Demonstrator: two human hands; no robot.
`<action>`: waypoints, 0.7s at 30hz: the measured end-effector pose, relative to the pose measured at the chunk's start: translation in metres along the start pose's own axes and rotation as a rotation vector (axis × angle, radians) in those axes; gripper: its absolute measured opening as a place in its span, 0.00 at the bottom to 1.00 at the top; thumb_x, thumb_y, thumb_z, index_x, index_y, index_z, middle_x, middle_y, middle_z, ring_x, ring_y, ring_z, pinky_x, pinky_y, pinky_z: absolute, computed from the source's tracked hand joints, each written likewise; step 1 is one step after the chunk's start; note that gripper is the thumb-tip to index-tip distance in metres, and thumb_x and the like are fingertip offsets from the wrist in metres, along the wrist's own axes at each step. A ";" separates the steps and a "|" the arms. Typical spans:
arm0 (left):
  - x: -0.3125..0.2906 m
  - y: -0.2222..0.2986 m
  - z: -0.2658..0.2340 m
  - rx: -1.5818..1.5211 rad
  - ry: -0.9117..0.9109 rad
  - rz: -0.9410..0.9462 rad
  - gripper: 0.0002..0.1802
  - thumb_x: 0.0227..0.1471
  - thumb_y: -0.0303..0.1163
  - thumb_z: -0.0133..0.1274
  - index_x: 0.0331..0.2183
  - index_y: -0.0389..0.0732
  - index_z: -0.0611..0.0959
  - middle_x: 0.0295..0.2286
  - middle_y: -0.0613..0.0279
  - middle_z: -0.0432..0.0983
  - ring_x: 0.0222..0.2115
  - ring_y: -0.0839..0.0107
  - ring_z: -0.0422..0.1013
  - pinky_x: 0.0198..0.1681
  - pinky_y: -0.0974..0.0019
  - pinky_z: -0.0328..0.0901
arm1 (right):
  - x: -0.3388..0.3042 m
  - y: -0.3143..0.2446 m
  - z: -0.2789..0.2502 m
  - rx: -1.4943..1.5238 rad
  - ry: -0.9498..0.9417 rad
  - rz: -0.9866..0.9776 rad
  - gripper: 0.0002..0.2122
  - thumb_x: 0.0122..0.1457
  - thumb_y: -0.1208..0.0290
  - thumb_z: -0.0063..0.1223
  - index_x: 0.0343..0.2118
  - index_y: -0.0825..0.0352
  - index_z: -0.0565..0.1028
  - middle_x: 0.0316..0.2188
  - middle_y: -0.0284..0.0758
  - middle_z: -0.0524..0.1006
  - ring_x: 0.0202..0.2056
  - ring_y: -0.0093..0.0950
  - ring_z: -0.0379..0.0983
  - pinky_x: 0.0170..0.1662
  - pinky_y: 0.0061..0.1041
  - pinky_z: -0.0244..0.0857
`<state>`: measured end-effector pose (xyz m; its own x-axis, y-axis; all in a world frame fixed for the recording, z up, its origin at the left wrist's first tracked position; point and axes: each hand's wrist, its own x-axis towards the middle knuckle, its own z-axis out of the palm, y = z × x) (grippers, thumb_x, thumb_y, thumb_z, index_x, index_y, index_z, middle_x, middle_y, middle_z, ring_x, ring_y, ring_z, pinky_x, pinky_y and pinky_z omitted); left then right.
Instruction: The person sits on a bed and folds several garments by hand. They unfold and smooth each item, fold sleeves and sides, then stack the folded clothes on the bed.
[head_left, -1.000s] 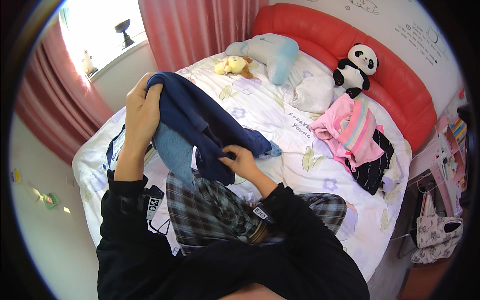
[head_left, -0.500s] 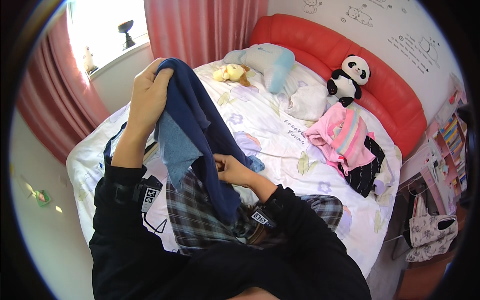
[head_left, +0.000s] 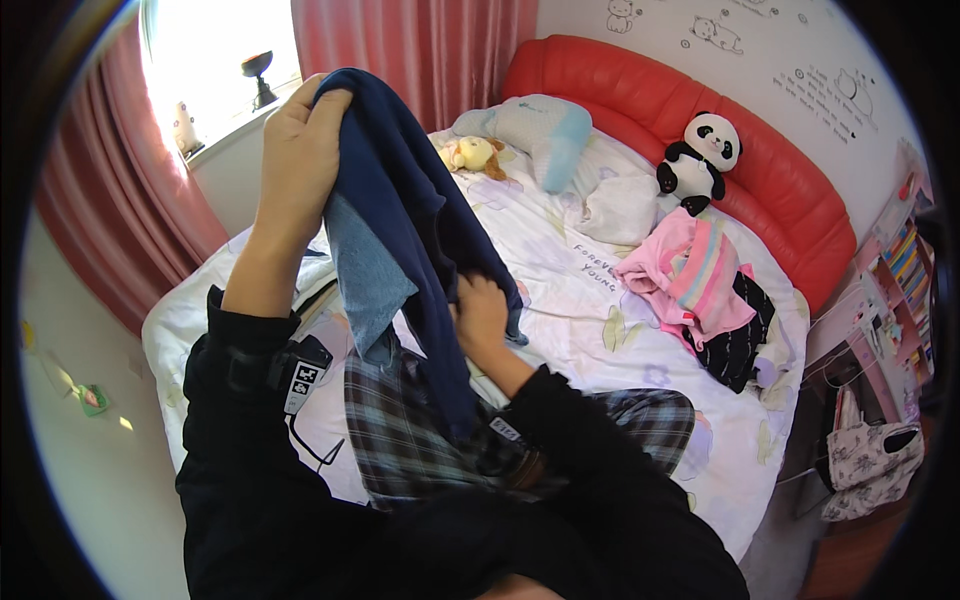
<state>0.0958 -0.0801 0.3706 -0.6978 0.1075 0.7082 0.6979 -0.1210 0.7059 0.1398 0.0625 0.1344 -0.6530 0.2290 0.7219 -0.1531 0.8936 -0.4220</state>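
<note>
My left hand (head_left: pixel 300 150) is raised at the left, closed around the top edge of a navy blue garment (head_left: pixel 385 160). The cloth hangs in folds from that grip, and its lower end reaches my lap. A lighter, denim-like blue part (head_left: pixel 368 275) shows on its left side. I cannot tell what kind of garment it is. Lower down, my right hand (head_left: pixel 482 315) is against the right side of the hanging cloth, fingers curled into its folds. Its fingertips are slightly blurred and partly hidden.
I sit on a bed with a white floral sheet (head_left: pixel 560 345), legs in plaid trousers (head_left: pixel 400 430). Pink clothing (head_left: pixel 680 265) and a black striped piece (head_left: pixel 735 340) lie at the right. Farther back are a panda toy (head_left: pixel 700 165), a blue pillow (head_left: pixel 545 130) and a yellow plush toy (head_left: pixel 470 153).
My left hand has lifted the garment's top edge higher. My right hand has shifted slightly up and right along the cloth, turning so its back shows more. The view has moved slightly.
</note>
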 end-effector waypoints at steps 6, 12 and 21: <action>0.031 -0.011 -0.031 0.114 -0.022 0.009 0.09 0.50 0.30 0.46 0.32 0.37 0.77 0.22 0.65 0.73 0.21 0.83 0.66 0.24 0.80 0.60 | 0.054 0.080 -0.103 0.330 -0.134 0.289 0.10 0.46 0.76 0.48 0.33 0.64 0.75 0.18 0.36 0.72 0.18 0.28 0.69 0.25 0.25 0.62; 0.054 -0.044 -0.021 0.393 -0.186 0.046 0.08 0.49 0.31 0.49 0.31 0.38 0.78 0.21 0.66 0.74 0.22 0.83 0.67 0.28 0.79 0.61 | 0.143 0.116 -0.219 0.460 0.053 0.433 0.06 0.55 0.74 0.43 0.33 0.67 0.71 0.15 0.31 0.69 0.11 0.23 0.69 0.12 0.18 0.61; 0.084 -0.060 -0.002 0.348 -0.349 0.005 0.14 0.51 0.37 0.49 0.32 0.36 0.78 0.23 0.65 0.74 0.25 0.81 0.67 0.33 0.77 0.62 | 0.202 0.119 -0.310 0.151 0.148 0.218 0.06 0.55 0.72 0.47 0.33 0.68 0.73 0.23 0.29 0.73 0.22 0.17 0.71 0.27 0.15 0.66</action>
<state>-0.0056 -0.0659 0.3875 -0.6402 0.4387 0.6306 0.7551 0.2082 0.6217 0.2201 0.3346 0.4001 -0.5693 0.4731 0.6723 -0.1370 0.7518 -0.6450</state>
